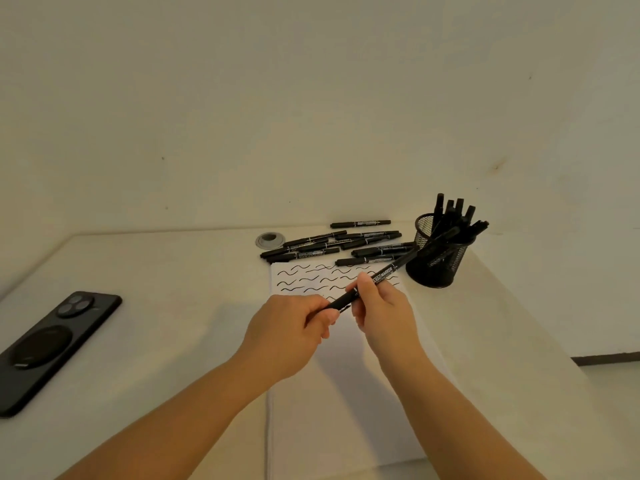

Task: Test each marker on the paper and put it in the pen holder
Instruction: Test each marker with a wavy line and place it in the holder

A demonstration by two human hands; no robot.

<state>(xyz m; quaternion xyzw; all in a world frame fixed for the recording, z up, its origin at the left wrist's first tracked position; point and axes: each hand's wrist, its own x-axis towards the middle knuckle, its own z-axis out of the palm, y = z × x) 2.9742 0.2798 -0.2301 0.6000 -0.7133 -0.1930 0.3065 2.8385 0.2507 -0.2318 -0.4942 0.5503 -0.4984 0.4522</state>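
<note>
— While you look over my shoulder, tell me what my fingers are doing.

— Both hands are on one marker [372,279]. Your left hand [289,332] has its fingers [320,318] curled round the near, lower end of it.

— Yes, and my right hand [382,311] pinches the barrel a little further up, thumb [363,285] on top, the other fingers folded under. I hold it above the paper, not touching the sheet.

— How does the marker lie?

— Tilted, its far end pointing up and right toward the pen holder [437,258]. White lettering on the barrel reads "MARKER". Whether a cap is on the end inside my left hand, I cannot tell.

— And under your hands?

— The paper [346,393] lies flat on the table [173,271], with rows of short black wavy lines across its far part.

— Further out?

— A loose heap of black markers [332,244] lies on the table just beyond the paper's far edge, one more apart behind them. The black mesh pen holder stands upright to the right of the heap, near the paper's far right corner, with several markers [453,216] standing in it. A small round grey fitting [270,240] sits in the table left of the heap. Well off to my left lies a black phone [55,344], camera side up.
</note>
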